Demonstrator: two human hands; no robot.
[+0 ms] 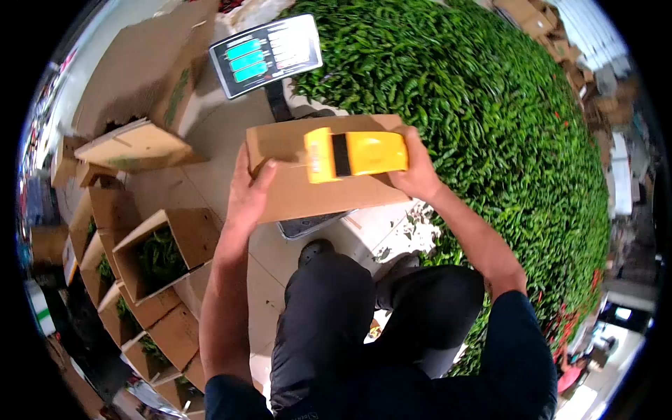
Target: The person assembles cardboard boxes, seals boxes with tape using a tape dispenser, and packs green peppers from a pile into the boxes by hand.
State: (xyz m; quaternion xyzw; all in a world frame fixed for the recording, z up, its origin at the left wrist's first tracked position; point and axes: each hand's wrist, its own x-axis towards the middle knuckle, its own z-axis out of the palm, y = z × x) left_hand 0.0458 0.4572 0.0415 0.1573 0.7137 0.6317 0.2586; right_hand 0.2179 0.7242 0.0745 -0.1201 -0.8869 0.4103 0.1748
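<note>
A closed brown cardboard box (280, 192) sits on a scale platform (311, 225), whose display (266, 56) stands behind it. My right hand (418, 171) is wrapped round one end of a yellow tape dispenser (378, 152) with a black band, held over the top of the box. At the box's left end rests my left hand (250, 183), thumb raised on the top and the other fingers partly hidden along the side.
A large heap of green peppers (490, 140) covers the floor at the right. Open boxes (164, 255) with green peppers stand at the lower left. Large cardboard pieces (133, 70) lean at the upper left. Another person (570, 374) is at the far lower right.
</note>
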